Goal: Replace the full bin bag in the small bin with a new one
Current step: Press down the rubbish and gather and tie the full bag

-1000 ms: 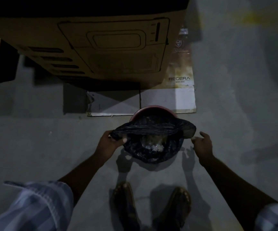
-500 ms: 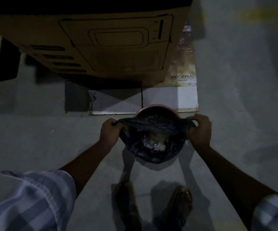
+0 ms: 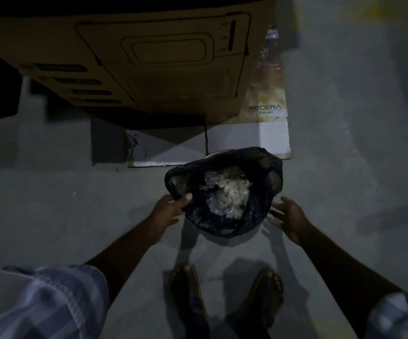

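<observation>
A black bin bag full of pale crumpled rubbish hangs in front of me, its mouth open. Behind its top edge only a thin sliver of the small pink bin's rim shows; the rest of the bin is hidden by the bag. My left hand pinches the bag's near left rim. My right hand is open with fingers spread, just right of the bag and apart from it.
A big cardboard appliance box stands on the floor behind the bin, with a flattened white cardboard sheet under its front edge. My two feet stand on grey concrete floor below the bag. The scene is dim.
Both hands held the bag's rim half a second ago. Now my right hand has let go and opened, and the bag has risen, hiding nearly all of the bin, its mouth wider.
</observation>
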The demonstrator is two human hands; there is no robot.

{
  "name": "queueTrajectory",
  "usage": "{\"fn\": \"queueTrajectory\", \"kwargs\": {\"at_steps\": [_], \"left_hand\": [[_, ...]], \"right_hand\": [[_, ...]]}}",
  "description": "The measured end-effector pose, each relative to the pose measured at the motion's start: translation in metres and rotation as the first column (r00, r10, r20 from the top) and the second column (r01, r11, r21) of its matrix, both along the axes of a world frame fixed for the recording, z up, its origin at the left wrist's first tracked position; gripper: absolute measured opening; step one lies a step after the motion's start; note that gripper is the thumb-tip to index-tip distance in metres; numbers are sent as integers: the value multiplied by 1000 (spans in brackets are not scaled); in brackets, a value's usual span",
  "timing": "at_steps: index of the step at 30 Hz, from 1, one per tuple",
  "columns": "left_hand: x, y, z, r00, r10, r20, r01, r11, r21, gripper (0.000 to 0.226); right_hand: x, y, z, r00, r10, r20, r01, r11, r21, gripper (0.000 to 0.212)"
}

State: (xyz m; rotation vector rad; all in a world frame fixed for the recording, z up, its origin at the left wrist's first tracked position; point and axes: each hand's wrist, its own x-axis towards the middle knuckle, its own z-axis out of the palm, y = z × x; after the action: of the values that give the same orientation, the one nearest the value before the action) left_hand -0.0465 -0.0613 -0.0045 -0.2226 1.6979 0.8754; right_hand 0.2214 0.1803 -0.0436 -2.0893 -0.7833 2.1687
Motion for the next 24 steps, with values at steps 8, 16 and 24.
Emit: {"fn": "queueTrajectory", "kwargs": {"at_steps": [8,16,24], "left_hand": [[7,-9,-6,997,-74,-19,74,997,20,49],[-2,-14,-3,997,-72,-6,72,994,80,49],[12,-22,-4,999,35,-23,-34,998,55,35]], "right_hand": [[-6,-12,-2,983,-91,-159,76,992,-98,28],[-10,-10,-7,982,-188,7,187,980,71,29],[-12,-22,2,934,-357,5,355,931,89,18]]}}
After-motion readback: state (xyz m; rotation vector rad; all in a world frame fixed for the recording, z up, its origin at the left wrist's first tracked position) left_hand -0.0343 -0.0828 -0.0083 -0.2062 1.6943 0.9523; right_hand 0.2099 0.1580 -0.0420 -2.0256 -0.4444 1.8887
